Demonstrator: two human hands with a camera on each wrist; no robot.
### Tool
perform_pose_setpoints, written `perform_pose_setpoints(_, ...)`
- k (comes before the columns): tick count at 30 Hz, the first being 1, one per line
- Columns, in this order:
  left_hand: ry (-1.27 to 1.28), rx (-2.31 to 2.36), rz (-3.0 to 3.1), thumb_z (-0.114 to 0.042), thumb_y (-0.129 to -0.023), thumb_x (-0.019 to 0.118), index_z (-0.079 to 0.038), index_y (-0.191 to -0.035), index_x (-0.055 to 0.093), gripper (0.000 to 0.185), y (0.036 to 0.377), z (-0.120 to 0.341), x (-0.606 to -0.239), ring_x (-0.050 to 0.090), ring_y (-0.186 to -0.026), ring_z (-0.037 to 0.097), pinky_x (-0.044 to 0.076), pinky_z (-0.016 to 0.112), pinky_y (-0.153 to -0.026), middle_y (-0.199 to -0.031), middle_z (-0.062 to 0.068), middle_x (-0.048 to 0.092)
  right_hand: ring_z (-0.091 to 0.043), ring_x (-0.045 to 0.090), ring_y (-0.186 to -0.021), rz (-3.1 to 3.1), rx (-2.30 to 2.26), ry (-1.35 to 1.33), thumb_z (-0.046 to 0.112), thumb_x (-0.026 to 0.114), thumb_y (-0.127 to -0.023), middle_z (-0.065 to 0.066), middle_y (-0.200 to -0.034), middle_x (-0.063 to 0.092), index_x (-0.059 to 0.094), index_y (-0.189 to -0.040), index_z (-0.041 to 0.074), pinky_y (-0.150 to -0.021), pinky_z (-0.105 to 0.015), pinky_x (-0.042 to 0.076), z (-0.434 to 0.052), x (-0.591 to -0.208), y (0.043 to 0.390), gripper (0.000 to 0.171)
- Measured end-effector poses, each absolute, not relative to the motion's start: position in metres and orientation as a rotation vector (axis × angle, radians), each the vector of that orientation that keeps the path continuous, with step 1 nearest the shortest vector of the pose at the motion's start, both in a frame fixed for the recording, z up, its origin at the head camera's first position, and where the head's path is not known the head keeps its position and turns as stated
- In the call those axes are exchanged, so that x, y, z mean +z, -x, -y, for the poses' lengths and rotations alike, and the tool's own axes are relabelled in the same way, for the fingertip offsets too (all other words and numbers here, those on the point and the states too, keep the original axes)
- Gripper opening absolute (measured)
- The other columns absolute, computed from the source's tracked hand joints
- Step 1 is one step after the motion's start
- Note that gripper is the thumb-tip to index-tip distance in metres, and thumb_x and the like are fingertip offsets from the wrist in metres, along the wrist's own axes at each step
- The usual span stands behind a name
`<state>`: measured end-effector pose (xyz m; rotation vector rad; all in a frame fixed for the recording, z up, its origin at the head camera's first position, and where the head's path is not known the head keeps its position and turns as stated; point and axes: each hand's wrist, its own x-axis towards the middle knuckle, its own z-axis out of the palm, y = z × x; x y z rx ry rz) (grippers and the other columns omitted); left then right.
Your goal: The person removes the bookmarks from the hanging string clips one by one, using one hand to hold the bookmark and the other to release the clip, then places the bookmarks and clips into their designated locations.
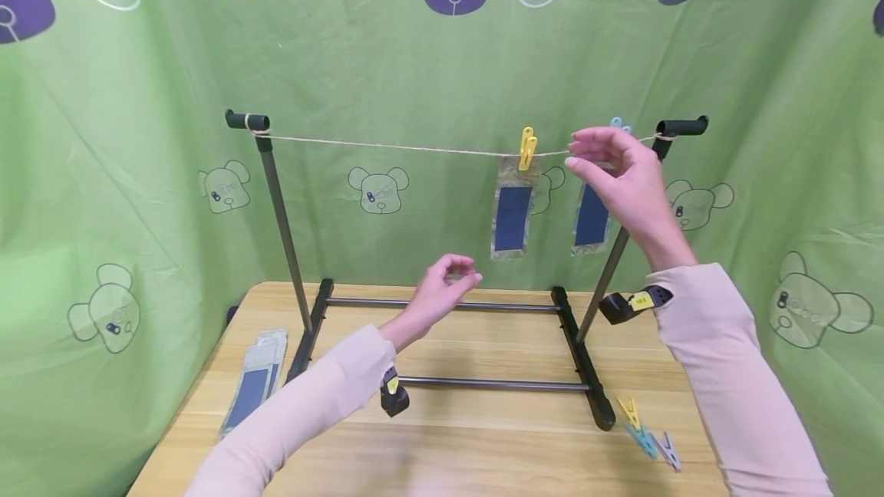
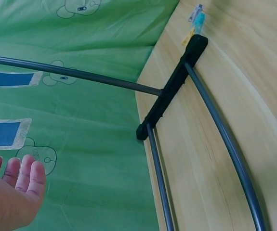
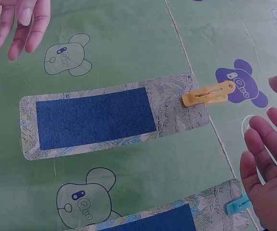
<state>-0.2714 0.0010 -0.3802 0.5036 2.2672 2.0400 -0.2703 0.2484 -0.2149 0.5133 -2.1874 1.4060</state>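
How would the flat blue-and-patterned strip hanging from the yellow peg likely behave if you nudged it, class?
The strip hangs from the yellow peg alone, so it would probably swing freely. It looks thin and flat, so it is likely light and somewhat bendy. The string barely sags, which also suggests little weight.

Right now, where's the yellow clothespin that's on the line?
In the head view the yellow clothespin sits right of centre on the string, pinning a blue-panelled card, just left of the right hand.

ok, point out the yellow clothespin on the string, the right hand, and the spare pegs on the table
yellow clothespin [image 1: 527, 148], head view, its body.
right hand [image 1: 621, 179], head view, the palm.
spare pegs [image 1: 647, 439], head view, the blue one.
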Motion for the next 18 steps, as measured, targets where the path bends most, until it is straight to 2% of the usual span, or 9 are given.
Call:
perform_pose_setpoints(6, -0.485, 2.01, -2.328, -0.02, -0.091, 0.067, -0.006, -0.123, 0.057, 0.036, 0.275, -0.003, -0.381, 0.06, -0.093, 0.018, 0.055, 0.034, -0.079, -0.113, 0.003, 0.06, -0.015, 0.057, -0.105, 2.201, 1.4, -0.509, 0.019, 0.071, -0.09, -0.005, -0.118, 0.063, 0.061, -0.124, 0.013, -0.087, -0.017, 0.046, -0.247, -0.215, 0.276, 0.036)
perform_pose_setpoints(11, -0.489, 2.03, -2.312, -0.021, -0.092, 0.067, -0.006, -0.123, 0.057, 0.036, 0.277, -0.005, -0.38, 0.06, -0.096, 0.022, 0.055, 0.036, -0.081, -0.115, 0.004, 0.06, -0.014, 0.056, -0.105, 2.208, 1.398, -0.507, 0.019, 0.071, -0.09, -0.002, -0.116, 0.063, 0.061, -0.124, 0.012, -0.088, -0.017, 0.046, -0.247, -0.215, 0.28, 0.035)
perform_pose_setpoints(15, -0.481, 2.054, -2.292, -0.019, -0.092, 0.066, -0.005, -0.123, 0.056, 0.036, 0.28, -0.006, -0.381, 0.06, -0.098, 0.026, 0.055, 0.033, -0.08, -0.115, 0.004, 0.06, -0.013, 0.057, -0.105, 2.211, 1.398, -0.51, 0.018, 0.07, -0.091, -0.002, -0.116, 0.063, 0.061, -0.123, 0.011, -0.089, -0.017, 0.046, -0.247, -0.215, 0.283, 0.034)
perform_pose_setpoints(18, -0.469, 2.074, -2.275, -0.019, -0.092, 0.066, -0.005, -0.123, 0.056, 0.036, 0.283, -0.009, -0.382, 0.06, -0.096, 0.024, 0.055, 0.029, -0.078, -0.116, 0.006, 0.06, -0.013, 0.056, -0.106, 2.221, 1.384, -0.501, 0.019, 0.07, -0.091, -0.002, -0.117, 0.063, 0.061, -0.123, 0.011, -0.09, -0.018, 0.046, -0.246, -0.215, 0.286, 0.034)
